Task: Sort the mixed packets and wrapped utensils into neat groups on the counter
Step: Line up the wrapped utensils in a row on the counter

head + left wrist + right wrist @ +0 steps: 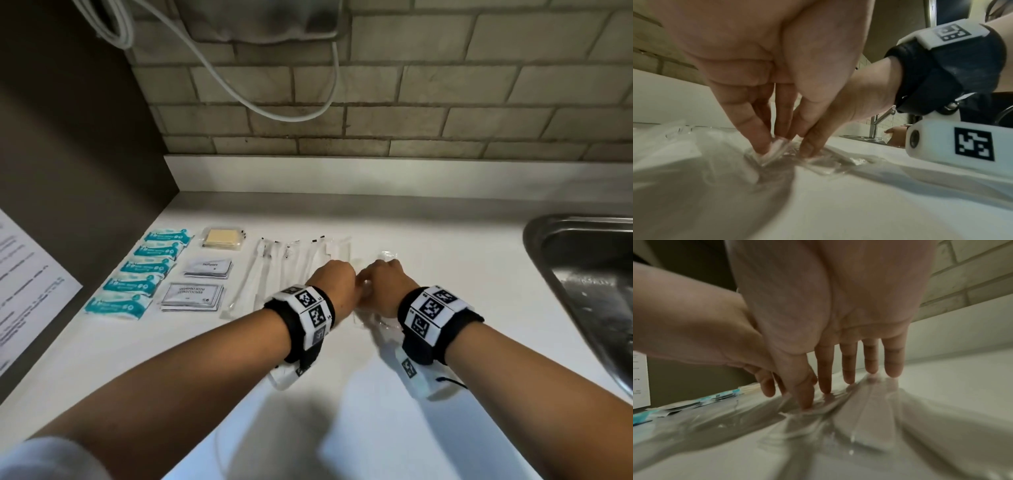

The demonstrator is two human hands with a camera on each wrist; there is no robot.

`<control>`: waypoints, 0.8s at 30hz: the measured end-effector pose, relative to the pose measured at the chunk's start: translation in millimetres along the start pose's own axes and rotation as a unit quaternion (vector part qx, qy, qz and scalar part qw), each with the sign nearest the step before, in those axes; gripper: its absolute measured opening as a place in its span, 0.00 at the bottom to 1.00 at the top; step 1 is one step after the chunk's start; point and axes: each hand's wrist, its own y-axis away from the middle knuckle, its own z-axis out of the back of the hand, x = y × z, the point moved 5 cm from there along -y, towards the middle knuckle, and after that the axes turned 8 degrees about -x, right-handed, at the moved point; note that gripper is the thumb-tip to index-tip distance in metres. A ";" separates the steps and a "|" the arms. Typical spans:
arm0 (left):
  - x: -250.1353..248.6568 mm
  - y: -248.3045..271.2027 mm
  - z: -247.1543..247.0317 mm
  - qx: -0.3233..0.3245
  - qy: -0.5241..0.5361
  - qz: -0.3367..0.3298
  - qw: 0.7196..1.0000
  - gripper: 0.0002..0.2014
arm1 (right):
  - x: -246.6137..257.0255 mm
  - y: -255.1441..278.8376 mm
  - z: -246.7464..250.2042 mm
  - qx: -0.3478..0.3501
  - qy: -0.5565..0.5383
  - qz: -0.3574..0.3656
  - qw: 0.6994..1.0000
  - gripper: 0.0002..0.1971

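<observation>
Both my hands work on a loose bunch of clear-wrapped utensils (374, 320) in the middle of the white counter (342, 428). My left hand (337, 279) points its fingers down, and its fingertips (764, 146) press on the crinkled clear wrapper (824, 164). Right beside it, my right hand (383, 281) has straight, spread fingers (849, 378) whose tips touch the wrappers (859, 418), with the thumb pressed down. The two hands touch each other. What lies inside the wrappers is hard to make out.
Sorted groups lie at the left: a column of teal packets (137, 274), two stacks of white sachets (191, 296), a yellow item in clear wrap (222, 238), a row of long wrapped utensils (274, 267). A steel sink (582, 260) sits right; another hand (894, 134) is under its running tap.
</observation>
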 end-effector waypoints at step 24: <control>6.5 4.9 -10.9 0.040 -0.103 -0.109 0.988 0.12 | 3.2 -15.8 5.6 0.027 0.080 -0.054 0.995 0.17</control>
